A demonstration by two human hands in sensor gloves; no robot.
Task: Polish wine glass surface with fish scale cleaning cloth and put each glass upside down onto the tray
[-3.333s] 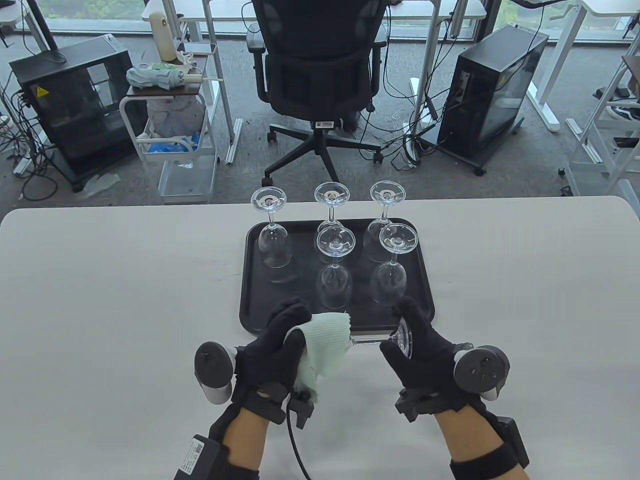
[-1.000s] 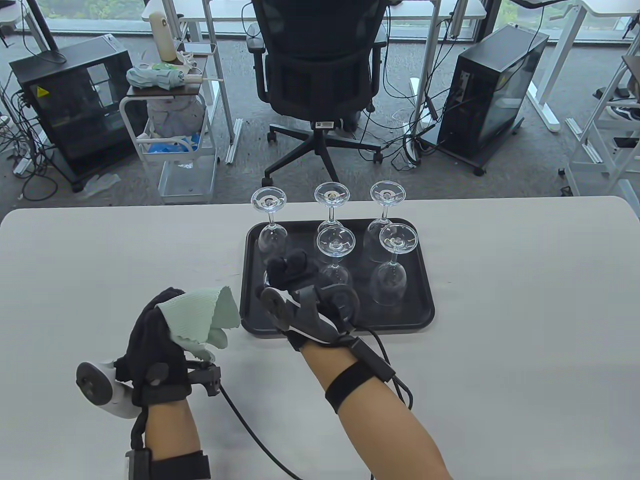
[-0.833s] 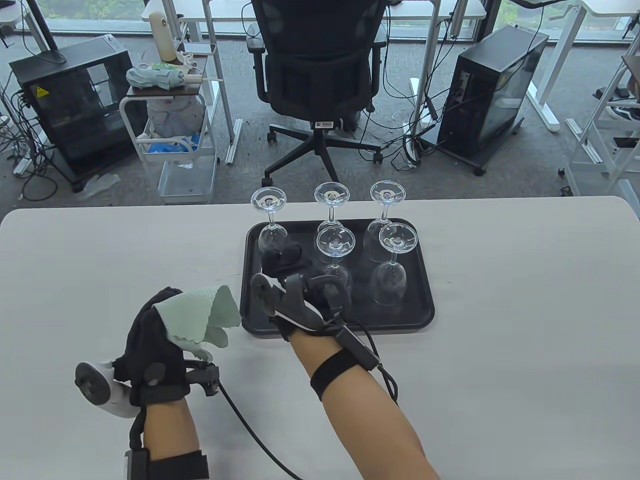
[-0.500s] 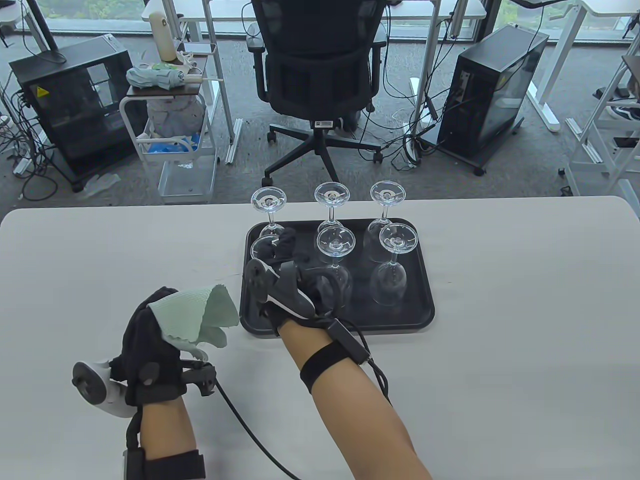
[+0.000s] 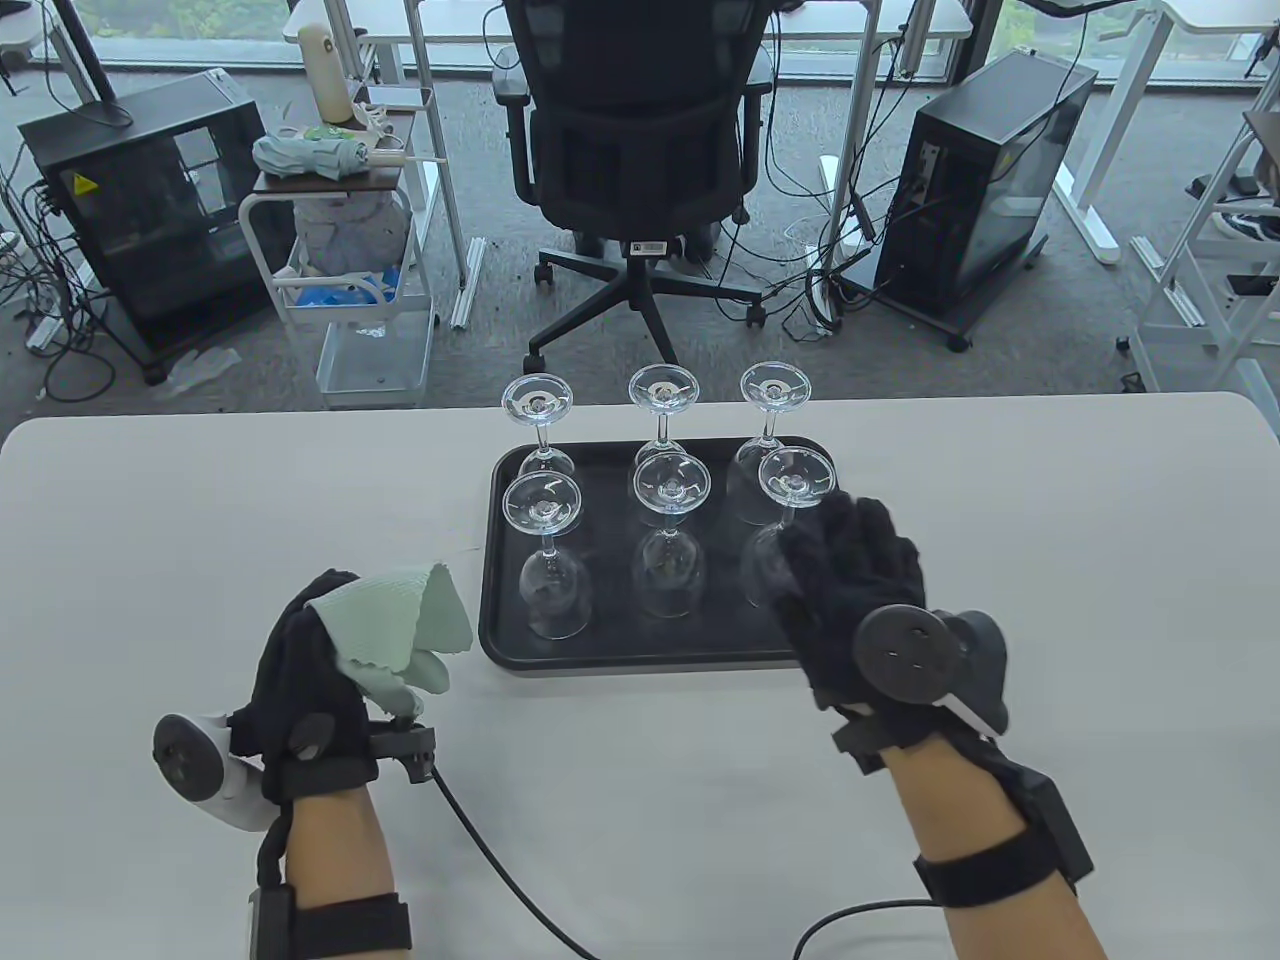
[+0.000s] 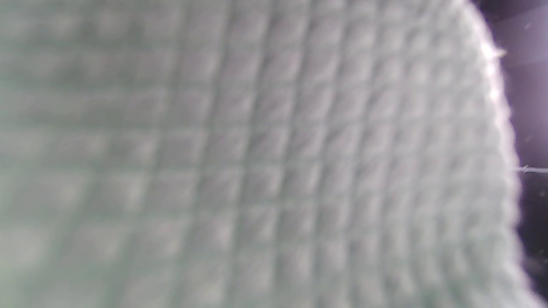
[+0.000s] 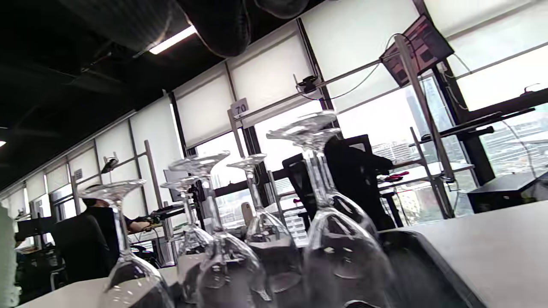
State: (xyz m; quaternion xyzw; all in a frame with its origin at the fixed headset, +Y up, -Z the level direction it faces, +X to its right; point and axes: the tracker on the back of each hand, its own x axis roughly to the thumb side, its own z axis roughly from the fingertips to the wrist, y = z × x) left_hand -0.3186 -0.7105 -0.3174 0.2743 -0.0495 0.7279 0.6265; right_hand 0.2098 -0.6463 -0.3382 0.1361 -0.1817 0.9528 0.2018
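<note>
Several wine glasses stand upside down on the black tray [image 5: 492, 610]. The front-left glass [image 5: 553, 590] stands free, with no hand on it. My left hand [image 5: 312, 640] is on the table left of the tray and grips the pale green cloth [image 5: 400, 625]. That cloth [image 6: 257, 154] fills the left wrist view. My right hand [image 5: 850, 560] hovers over the tray's front right corner with relaxed fingers, empty, partly covering the front-right glass [image 5: 765, 570]. The right wrist view shows the inverted glasses [image 7: 342, 248] from low down on the tray [image 7: 428, 265].
The white table [image 5: 1050, 560] stretches wide on both sides of the tray. A cable [image 5: 500, 870] runs from my left wrist over the near table. An office chair [image 5: 640, 150] and computer cases stand on the floor beyond the far edge.
My right hand set a glass upside down at the tray's front left, let go and swung back right to the tray's front right corner. The left hand with the cloth barely moved.
</note>
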